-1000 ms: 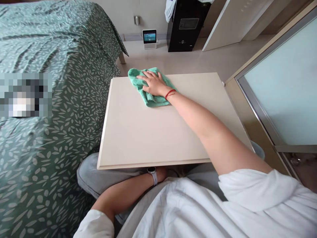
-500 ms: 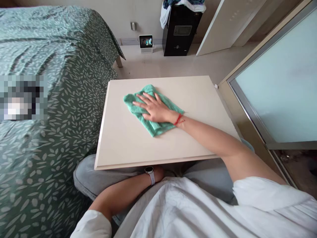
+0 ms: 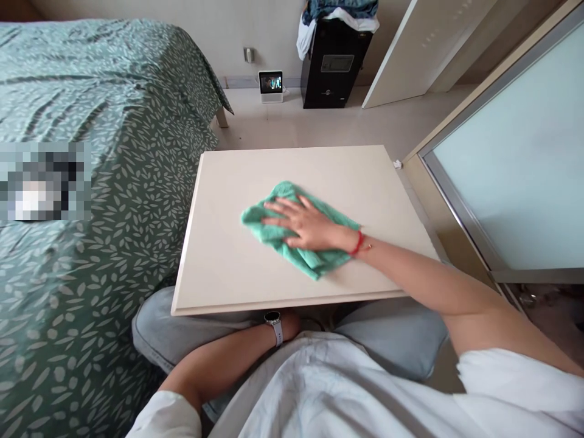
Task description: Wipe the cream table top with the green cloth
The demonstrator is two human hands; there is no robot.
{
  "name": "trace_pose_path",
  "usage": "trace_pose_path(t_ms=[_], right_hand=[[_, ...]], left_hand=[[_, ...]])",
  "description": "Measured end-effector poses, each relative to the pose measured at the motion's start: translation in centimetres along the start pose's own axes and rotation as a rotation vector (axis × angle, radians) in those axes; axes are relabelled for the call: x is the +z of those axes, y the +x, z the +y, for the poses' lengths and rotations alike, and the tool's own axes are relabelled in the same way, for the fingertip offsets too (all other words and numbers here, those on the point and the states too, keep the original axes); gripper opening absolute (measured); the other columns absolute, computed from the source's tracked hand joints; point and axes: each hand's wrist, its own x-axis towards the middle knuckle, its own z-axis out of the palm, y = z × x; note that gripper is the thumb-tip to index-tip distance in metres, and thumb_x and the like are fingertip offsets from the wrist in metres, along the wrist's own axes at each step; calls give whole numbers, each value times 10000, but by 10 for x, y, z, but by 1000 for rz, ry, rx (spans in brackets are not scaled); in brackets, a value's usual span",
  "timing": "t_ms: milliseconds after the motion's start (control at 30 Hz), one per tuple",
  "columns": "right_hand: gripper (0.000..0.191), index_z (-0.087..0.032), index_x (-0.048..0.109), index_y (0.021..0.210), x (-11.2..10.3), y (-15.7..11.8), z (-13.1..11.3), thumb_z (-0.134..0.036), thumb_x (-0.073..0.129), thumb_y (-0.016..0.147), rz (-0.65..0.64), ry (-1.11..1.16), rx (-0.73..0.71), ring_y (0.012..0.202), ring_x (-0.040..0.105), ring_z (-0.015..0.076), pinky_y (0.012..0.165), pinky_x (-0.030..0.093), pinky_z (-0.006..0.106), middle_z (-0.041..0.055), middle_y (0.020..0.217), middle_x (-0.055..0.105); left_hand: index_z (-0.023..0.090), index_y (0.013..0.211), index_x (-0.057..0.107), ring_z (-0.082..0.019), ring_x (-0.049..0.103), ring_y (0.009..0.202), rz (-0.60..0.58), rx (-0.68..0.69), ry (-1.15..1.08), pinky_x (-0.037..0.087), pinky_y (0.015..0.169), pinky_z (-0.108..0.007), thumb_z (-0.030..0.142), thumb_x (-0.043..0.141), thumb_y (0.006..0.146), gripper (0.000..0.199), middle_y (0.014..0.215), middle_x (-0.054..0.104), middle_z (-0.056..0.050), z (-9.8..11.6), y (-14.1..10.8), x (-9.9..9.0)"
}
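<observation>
My right hand (image 3: 310, 225) lies flat on a green cloth (image 3: 262, 219), fingers spread, pressing it against the top of a cream-coloured table (image 3: 228, 267). A red string bracelet (image 3: 358, 243) circles that wrist. The cloth is spread out near the middle of the tabletop, with a folded corner toward me. My left hand (image 3: 291, 323) rests in my lap just below the table's near edge. Its fingers are hidden, and a watch with a pale strap (image 3: 275, 325) is on the wrist.
To the left stands a bed with a green leaf-patterned sheet (image 3: 150, 134). A small screen device (image 3: 271, 86) sits on the floor by the far wall, beside a black cabinet (image 3: 335, 67) topped with clothes. On the right is a frosted sliding panel (image 3: 515, 164).
My right hand has slid the cloth across the tabletop toward me and to the right. My left hand stays in my lap.
</observation>
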Motion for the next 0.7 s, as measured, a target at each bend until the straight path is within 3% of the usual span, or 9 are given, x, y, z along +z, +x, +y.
trace_pose_path(t_ms=[100, 200, 367, 533, 700], right_hand=[[765, -286, 464, 1805, -15, 51, 43, -262, 589, 1050, 91, -9, 208, 1785, 219, 441, 1390, 157, 810, 109, 1940, 249], [754, -276, 440, 1816, -27, 92, 75, -290, 538, 1068, 144, -8, 329, 1787, 202, 439, 1382, 144, 818, 107, 1947, 229], [765, -240, 392, 1836, -33, 127, 96, -316, 483, 1080, 208, -7, 476, 1789, 187, 446, 1380, 109, 831, 128, 1938, 252], [759, -238, 408, 1831, -24, 111, 77, -313, 504, 1082, 221, 26, 428, 1794, 162, 457, 1375, 95, 849, 132, 1942, 231], [774, -274, 426, 1824, -8, 46, 21, -283, 596, 1069, 111, -6, 217, 1794, 178, 446, 1393, 117, 818, 119, 1946, 212]], left_hand=[[106, 1099, 829, -240, 838, 1169, -126, -40, 61, 701, 1061, -457, 135, 684, 1121, 150, 1190, 869, -111, 1, -3, -6], [111, 1157, 831, -237, 831, 1210, -167, -50, 82, 693, 1076, -450, 150, 651, 1142, 184, 1252, 864, -118, 3, -5, -12], [91, 1201, 839, -255, 831, 1220, -161, -64, 88, 689, 1062, -448, 135, 612, 1146, 238, 1280, 861, -161, 3, -4, -13], [21, 1194, 871, -350, 834, 1198, -135, -24, 83, 670, 992, -412, 37, 601, 1071, 297, 1245, 847, -269, 1, 0, -9], [47, 1032, 902, -361, 826, 1041, -48, 11, 95, 617, 923, -401, 45, 653, 1005, 250, 1095, 859, -268, -2, 5, 0]])
